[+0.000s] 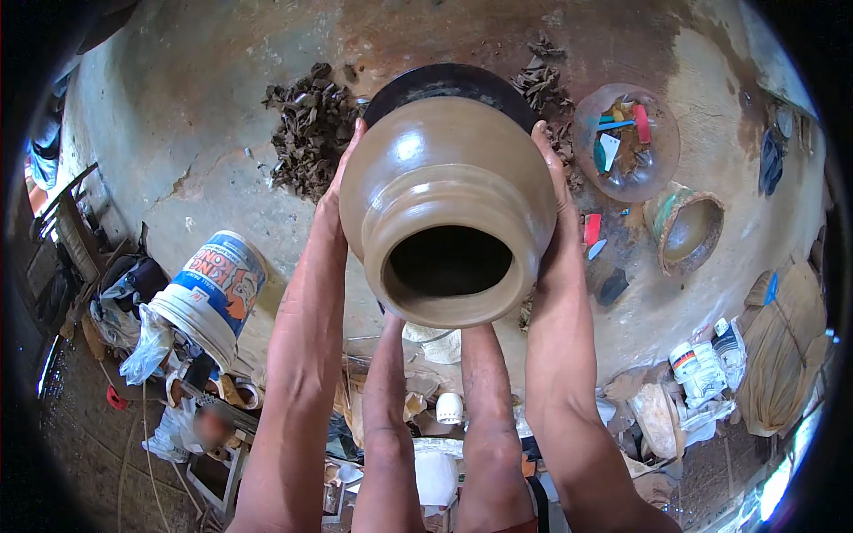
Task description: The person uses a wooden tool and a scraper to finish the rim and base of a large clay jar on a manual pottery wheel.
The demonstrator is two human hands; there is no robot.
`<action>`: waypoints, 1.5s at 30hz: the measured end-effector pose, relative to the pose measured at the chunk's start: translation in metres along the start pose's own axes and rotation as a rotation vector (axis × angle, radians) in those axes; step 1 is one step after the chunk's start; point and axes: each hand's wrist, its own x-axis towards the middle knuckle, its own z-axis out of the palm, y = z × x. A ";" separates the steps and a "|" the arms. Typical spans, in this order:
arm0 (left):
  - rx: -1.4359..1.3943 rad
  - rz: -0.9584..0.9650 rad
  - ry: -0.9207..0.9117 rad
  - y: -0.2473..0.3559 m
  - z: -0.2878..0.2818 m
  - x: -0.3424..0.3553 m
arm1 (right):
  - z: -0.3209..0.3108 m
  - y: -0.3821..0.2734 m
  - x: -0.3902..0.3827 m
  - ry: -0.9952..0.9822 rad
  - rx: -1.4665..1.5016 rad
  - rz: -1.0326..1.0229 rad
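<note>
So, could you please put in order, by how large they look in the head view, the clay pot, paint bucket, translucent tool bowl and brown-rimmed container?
1. Clay pot, helped by being nearer the camera
2. Paint bucket and translucent tool bowl: too alike to rank
3. Brown-rimmed container

Worn concrete floor (222,53) around my fingers (540,135), brown-stained beyond them, crack (184,183) to left. Darker brown floor (93,462) nearer me, left of fingers. Bright strip of light (777,495) behind them, far right.
</note>
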 end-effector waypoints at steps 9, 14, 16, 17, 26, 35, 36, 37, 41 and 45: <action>-0.060 -0.059 0.004 -0.017 -0.010 0.011 | 0.005 -0.007 -0.004 0.057 0.034 -0.023; -0.071 -0.063 0.015 -0.020 -0.018 0.010 | 0.020 -0.016 -0.012 0.130 0.037 -0.032; -0.074 -0.063 0.018 -0.022 -0.019 0.011 | 0.017 -0.014 -0.008 0.128 0.031 -0.021; -0.072 -0.067 0.014 -0.025 -0.019 0.011 | 0.013 -0.014 -0.007 0.132 0.025 -0.018; -0.071 -0.058 0.120 -0.048 -0.069 -0.010 | -0.023 0.009 0.013 -0.019 0.052 0.025; 0.007 -0.077 0.133 -0.073 -0.095 -0.022 | -0.128 0.128 -0.123 0.632 -0.264 0.022; 0.016 -0.082 0.117 -0.077 -0.097 -0.020 | -0.146 0.154 -0.139 0.711 -0.238 0.058; 0.026 -0.085 0.103 -0.081 -0.101 -0.021 | -0.159 0.175 -0.152 0.745 -0.270 0.068; 0.042 -0.084 0.005 -0.095 -0.102 -0.016 | -0.200 0.247 -0.190 0.845 -0.474 0.066; -0.040 -0.082 -0.248 -0.109 -0.079 -0.021 | -0.218 0.274 -0.181 0.935 -0.663 -0.035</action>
